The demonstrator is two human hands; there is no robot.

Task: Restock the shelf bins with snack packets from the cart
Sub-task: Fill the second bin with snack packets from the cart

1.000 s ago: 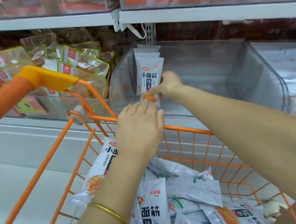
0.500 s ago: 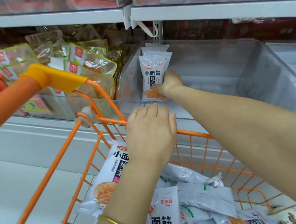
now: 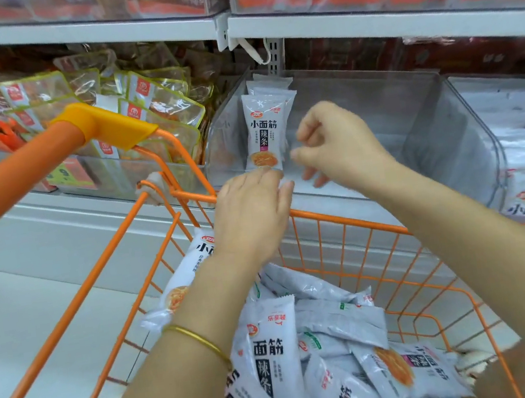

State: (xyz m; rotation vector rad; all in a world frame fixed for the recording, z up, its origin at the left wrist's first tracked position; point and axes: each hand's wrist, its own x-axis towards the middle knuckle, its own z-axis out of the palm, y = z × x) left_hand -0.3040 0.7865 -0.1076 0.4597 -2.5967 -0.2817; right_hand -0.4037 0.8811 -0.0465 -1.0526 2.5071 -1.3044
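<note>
Supermarket shelf runs overhead, and below it sits a clear plastic bin with rigid glossy walls. Against the bin's left wall a standing packet is upright, flat, matte pale grey, with crimped ends and bold black print. The right hand hovers just beside that packet at the bin's front, its fingers loosely curled, apart from it and holding nothing. Half a second earlier those fingers held the packet's lower end; they have since let go and drawn back. The left hand, before the bin's front lip, holds another packet under its palm. Below the bin, the orange wire cart carries a heap of loose packets.
</note>
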